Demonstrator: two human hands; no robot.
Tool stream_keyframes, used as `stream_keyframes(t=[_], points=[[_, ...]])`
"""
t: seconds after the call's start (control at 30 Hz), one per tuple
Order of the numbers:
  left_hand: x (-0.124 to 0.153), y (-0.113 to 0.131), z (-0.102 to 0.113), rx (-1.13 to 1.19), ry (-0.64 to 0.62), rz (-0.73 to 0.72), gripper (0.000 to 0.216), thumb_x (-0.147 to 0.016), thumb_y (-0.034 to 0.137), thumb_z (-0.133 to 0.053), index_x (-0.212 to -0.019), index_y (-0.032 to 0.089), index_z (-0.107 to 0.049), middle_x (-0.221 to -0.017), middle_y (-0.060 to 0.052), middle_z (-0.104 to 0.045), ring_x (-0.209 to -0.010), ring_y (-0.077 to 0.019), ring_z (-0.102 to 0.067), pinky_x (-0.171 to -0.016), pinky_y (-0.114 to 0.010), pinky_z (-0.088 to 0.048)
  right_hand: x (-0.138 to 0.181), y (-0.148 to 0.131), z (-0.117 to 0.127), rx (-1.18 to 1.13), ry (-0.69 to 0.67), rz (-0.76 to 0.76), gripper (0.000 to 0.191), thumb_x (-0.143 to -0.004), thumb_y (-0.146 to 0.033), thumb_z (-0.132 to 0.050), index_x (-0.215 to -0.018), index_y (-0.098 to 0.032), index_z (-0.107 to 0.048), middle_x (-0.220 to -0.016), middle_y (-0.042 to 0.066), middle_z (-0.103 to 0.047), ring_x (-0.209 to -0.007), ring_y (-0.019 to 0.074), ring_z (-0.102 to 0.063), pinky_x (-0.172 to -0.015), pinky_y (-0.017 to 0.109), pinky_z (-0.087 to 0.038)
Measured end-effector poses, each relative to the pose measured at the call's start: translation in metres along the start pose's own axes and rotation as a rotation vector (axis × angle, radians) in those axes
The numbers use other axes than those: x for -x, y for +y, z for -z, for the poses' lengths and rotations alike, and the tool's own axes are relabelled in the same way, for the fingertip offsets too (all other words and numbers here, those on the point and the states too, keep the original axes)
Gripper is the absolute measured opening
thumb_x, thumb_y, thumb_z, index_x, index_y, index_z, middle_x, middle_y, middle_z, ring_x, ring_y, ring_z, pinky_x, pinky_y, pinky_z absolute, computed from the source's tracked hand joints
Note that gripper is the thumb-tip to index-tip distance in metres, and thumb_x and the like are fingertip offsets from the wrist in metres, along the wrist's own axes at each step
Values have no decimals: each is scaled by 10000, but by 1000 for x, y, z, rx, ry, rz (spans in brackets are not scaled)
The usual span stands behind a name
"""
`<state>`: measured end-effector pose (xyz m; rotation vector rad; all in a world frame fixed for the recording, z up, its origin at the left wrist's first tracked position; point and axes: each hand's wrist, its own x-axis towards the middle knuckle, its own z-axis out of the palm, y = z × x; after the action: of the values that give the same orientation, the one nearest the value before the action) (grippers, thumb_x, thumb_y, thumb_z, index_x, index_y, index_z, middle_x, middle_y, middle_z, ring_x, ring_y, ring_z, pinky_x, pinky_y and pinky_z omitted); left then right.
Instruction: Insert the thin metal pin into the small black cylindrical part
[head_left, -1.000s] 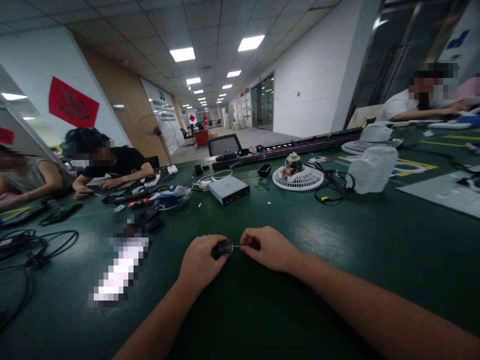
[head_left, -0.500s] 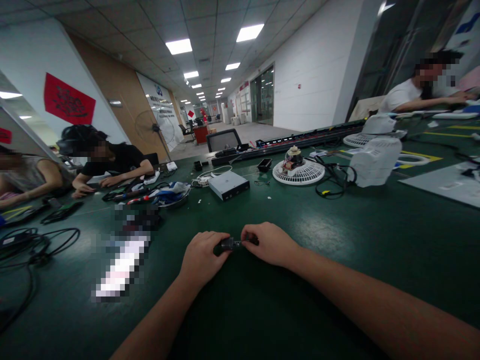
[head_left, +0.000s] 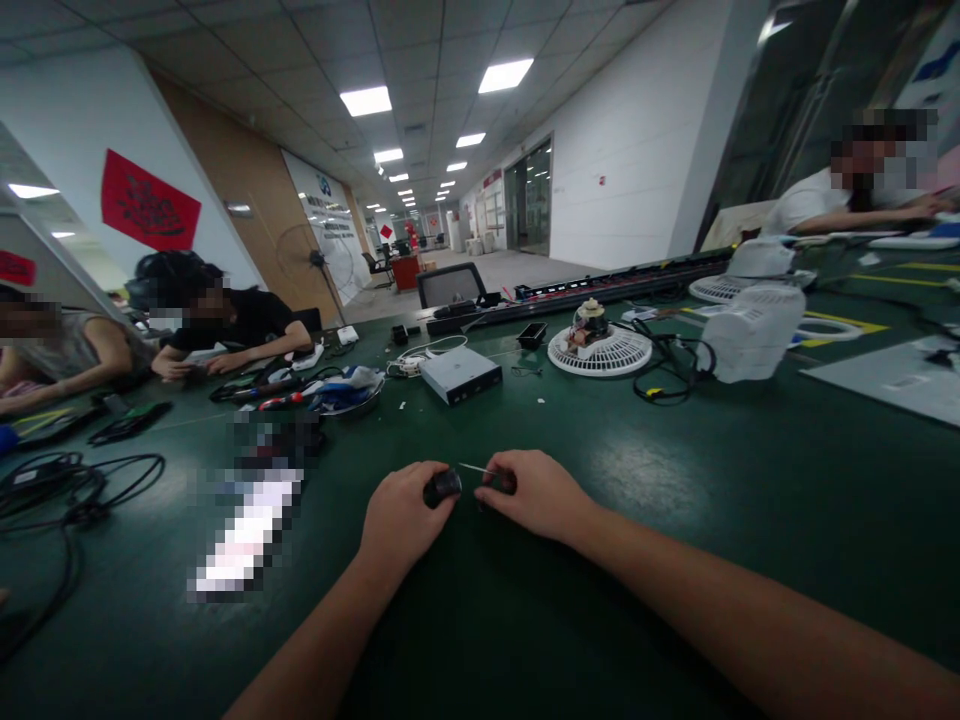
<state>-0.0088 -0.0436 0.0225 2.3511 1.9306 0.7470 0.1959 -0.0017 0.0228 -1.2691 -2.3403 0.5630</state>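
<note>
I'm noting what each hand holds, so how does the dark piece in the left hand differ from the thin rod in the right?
The dark piece is thick and stubby, while the thin rod is slender. The dark piece looks black; the thin rod looks pale. Both are partly hidden, one by the left hand, the other by the right hand.

The left forearm point(head_left: 322, 610) slanted inward from the lower edge, bare, and the left hand point(head_left: 405, 508) had its back turned up, fingers point(head_left: 426, 470) arched over and thumb point(head_left: 441, 517) curved in a firm grip. The right forearm point(head_left: 712, 580) reached in from the lower right corner, also bare. The right hand point(head_left: 536, 492) faced the left, its fingers curled and pinching, thumb extended. The two hands were near each other, not touching.
</note>
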Motion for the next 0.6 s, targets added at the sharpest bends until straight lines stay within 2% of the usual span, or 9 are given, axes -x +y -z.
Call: stream_keyframes(t=[0.07,0.17,0.4,0.6], points=[[0,-1,-1,13,-7,21,220,-799,270,-644,-1015,241,-671,-989,-21,-720,-915,-230,-659,-809,-365,-494,0,0,-2,-18,-41,36,246,-766,-440,-690,-890,-228,-702,-832,16,-684,-723,164,-604,-573,259,-376],[0,-2,-2,32,-9,28,263,-779,253,-657,-1042,232,-666,-1020,-29,-717,-948,-234,-657,-837,-367,-495,-1,1,-3,-23,-75,80,183,-757,-376,-717,-879,-241,-732,-871,17,-692,-765,168,-616,-624,266,-404],[1,-4,-5,41,-27,-7,273,-769,284,-690,-1039,250,-676,-998,-18,-718,-923,-233,-655,-816,-376,-495,-2,3,2,-202,13,21,145,-807,-282,-681,-934,-257,-748,-812,-19,-717,-724,140,-618,-640,262,-432],[3,2,-1,73,-41,-163,282,-762,284,-721,-1034,236,-669,-971,-25,-720,-886,-221,-641,-799,-366,-481,-3,6,-3,-251,59,163,96,-801,-228,-692,-881,-217,-744,-873,7,-686,-736,129,-599,-660,255,-448]])
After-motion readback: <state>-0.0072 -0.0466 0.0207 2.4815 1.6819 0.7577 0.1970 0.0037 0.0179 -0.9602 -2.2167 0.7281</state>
